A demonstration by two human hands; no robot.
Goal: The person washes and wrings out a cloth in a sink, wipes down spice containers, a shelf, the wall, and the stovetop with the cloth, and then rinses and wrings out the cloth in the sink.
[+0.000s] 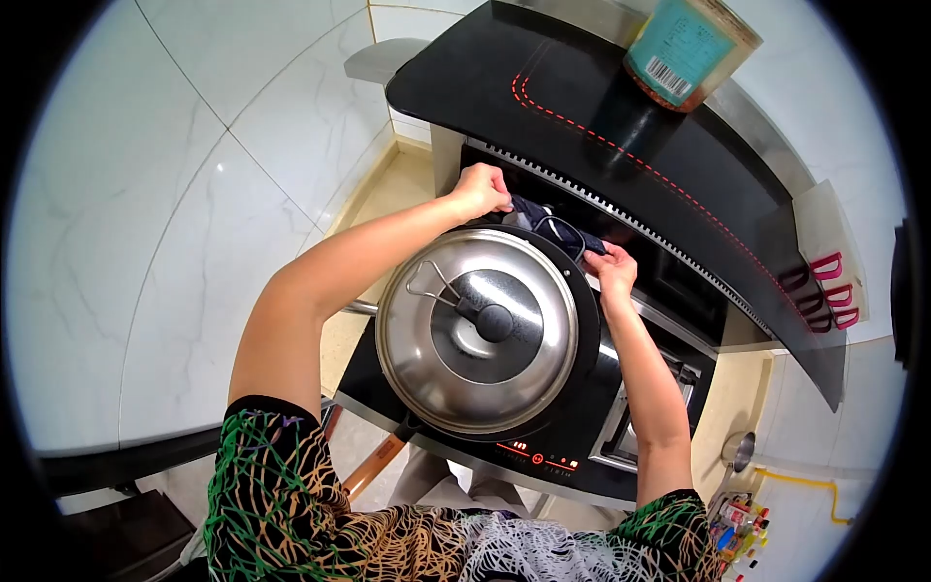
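A dark cloth (558, 230) is stretched between my two hands behind the covered pan, under the range hood. My left hand (482, 191) pinches its left end, fingers closed. On the other side, my right hand (613, 269) grips the right end between thumb and fingers. Part of the cloth lies behind the pan's rim and is hidden. The steel lid (427, 373), with a black knob (495, 323) and a wire loop, covers the pan on the black cooktop (373, 383).
The black range hood (582, 107) overhangs both hands, with a blue-labelled jar (684, 53) on top. A wooden pan handle (373, 468) points toward my body. A gas burner grate (621, 427) is beside my right forearm. Pink hooks (827, 267) hang at the right.
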